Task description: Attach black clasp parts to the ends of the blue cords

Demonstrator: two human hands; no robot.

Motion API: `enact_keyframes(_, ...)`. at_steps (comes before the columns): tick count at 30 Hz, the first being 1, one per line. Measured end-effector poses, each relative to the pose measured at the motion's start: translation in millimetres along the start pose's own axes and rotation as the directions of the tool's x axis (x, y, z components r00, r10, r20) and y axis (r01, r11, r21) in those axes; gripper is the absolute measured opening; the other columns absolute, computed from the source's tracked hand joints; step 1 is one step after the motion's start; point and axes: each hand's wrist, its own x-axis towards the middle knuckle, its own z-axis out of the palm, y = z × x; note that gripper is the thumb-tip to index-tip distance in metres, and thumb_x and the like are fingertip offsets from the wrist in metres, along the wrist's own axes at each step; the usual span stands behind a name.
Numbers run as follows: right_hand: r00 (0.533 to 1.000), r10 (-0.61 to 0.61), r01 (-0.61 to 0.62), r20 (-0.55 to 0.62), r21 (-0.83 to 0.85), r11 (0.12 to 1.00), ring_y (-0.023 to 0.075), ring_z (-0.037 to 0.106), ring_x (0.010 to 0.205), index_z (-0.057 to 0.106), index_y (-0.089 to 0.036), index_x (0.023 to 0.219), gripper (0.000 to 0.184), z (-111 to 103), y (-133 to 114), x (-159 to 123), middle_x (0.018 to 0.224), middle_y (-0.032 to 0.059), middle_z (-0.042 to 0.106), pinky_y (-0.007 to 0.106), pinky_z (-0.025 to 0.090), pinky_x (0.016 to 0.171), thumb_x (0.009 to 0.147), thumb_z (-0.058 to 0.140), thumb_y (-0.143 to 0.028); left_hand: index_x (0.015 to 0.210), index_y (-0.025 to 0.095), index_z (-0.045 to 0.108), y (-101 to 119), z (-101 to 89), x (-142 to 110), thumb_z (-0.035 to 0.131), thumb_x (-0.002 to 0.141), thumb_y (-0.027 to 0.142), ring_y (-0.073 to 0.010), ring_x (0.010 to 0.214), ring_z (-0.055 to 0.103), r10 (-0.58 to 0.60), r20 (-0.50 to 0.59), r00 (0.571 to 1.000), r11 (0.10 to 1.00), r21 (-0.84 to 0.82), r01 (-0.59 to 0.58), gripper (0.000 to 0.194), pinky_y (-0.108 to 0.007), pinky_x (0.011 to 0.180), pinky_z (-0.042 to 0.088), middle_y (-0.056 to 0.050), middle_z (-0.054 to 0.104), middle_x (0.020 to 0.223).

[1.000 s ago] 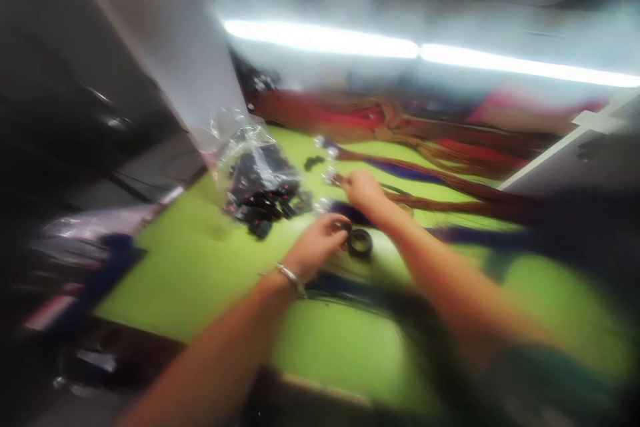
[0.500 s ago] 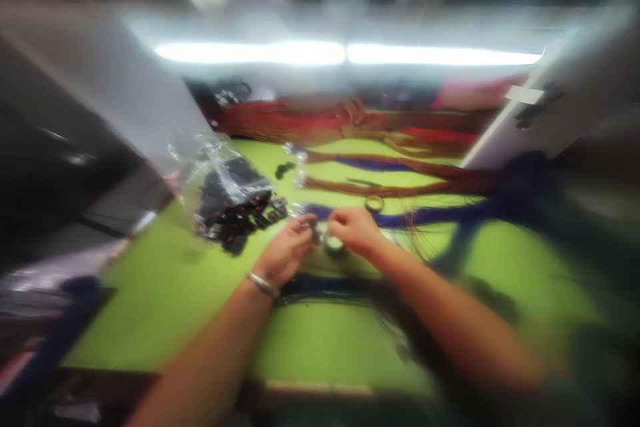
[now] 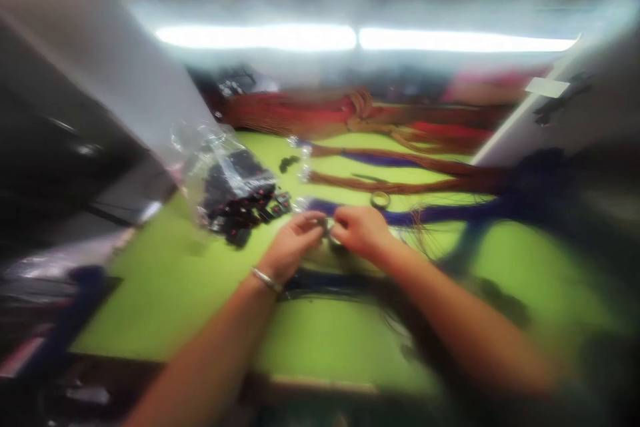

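My left hand (image 3: 293, 243), with a bracelet (image 3: 267, 279) at the wrist, is closed in a pinch above the middle of the green table. Something small and dark is at its fingertips, too blurred to name. My right hand (image 3: 363, 230) is closed close beside it, with its fingertips almost meeting the left ones. What the right fingers hold is hidden. Partly covered by the right hand is a pale round thing like a tape roll. Just behind the hands runs a bundle of blue wires (image 3: 445, 213), and a dark blue bundle (image 3: 330, 282) lies in front of them.
To the left, a clear plastic bag (image 3: 215, 173) spills black connectors (image 3: 240, 220) onto the green table (image 3: 165, 280). A tape roll (image 3: 380, 200) lies behind the right hand. Brown wire bundles (image 3: 390, 185) and red wires (image 3: 290, 110) stretch across the back. White panels (image 3: 145, 73) flank the table.
My hands have come closer together, the left fingertips moving right towards the right hand. The whole view has shifted slightly. The bag and the wire bundles stay where they were on the table.
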Motion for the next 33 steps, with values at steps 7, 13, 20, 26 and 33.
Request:
enact_keyframes(7, 0.996, -0.091, 0.092, -0.013, 0.181, 0.979, 0.0111, 0.052, 0.059, 0.062, -0.017, 0.067, 0.016, 9.3, 4.6, 0.9, 0.064, 0.0016, 0.063, 0.021, 0.033, 0.056, 0.077, 0.050, -0.022, 0.097, 0.016, 0.067, -2.4, 1.6, 0.7, 0.074, 0.066, 0.025, -0.0084, 0.060, 0.052, 0.119, -0.010, 0.993, 0.981, 0.157, -0.116, 0.032, -0.022, 0.058, 0.041, -0.002, 0.064, 0.077)
enact_keyframes(13, 0.991, 0.099, -0.130, 0.088, 0.522, 0.843, 0.0087, 0.052, 0.047, 0.064, -0.014, 0.070, 0.013, 7.4, 5.8, 1.2, 0.054, -0.0017, 0.060, 0.019, 0.037, 0.050, 0.073, 0.053, -0.018, 0.096, 0.015, 0.066, -1.7, 3.9, -0.8, 0.076, 0.064, 0.023, -0.0080, 0.062, 0.055, 0.007, -0.022, 1.000, 0.998, -0.058, -0.008, 0.035, -0.021, 0.058, 0.042, -0.003, 0.064, 0.083)
enact_keyframes(20, 0.999, 0.029, -0.013, -0.037, 0.362, 0.932, 0.0093, 0.050, 0.055, 0.065, -0.014, 0.064, 0.013, 11.2, 7.3, 0.6, 0.059, 0.0002, 0.062, 0.020, 0.036, 0.055, 0.071, 0.054, -0.017, 0.095, 0.016, 0.067, -5.7, 5.3, -0.2, 0.075, 0.065, 0.025, -0.0069, 0.061, 0.054, 0.036, 0.006, 0.999, 0.999, -0.003, -0.036, 0.032, -0.021, 0.059, 0.042, -0.002, 0.064, 0.080)
enact_keyframes(26, 0.998, 0.026, -0.008, -0.049, 0.337, 0.941, 0.0098, 0.050, 0.055, 0.064, -0.015, 0.063, 0.013, 17.4, 9.3, 0.7, 0.059, 0.0003, 0.061, 0.021, 0.035, 0.056, 0.071, 0.053, -0.018, 0.094, 0.016, 0.067, -9.3, 8.6, -1.1, 0.075, 0.065, 0.026, -0.0074, 0.064, 0.054, 0.023, -0.005, 1.000, 1.000, -0.006, -0.023, 0.032, -0.021, 0.061, 0.043, -0.003, 0.065, 0.084)
enact_keyframes(33, 0.988, -0.055, -0.012, 0.145, 0.426, 0.904, 0.0095, 0.050, 0.059, 0.064, -0.013, 0.073, 0.021, -10.8, 2.3, -0.6, 0.065, 0.0004, 0.062, 0.020, 0.037, 0.055, 0.077, 0.053, -0.031, 0.100, 0.016, 0.065, 0.3, 9.6, -4.2, 0.073, 0.069, 0.028, -0.0089, 0.065, 0.056, 0.113, -0.008, 0.994, 0.991, -0.073, -0.113, 0.034, -0.023, 0.063, 0.045, -0.003, 0.064, 0.081)
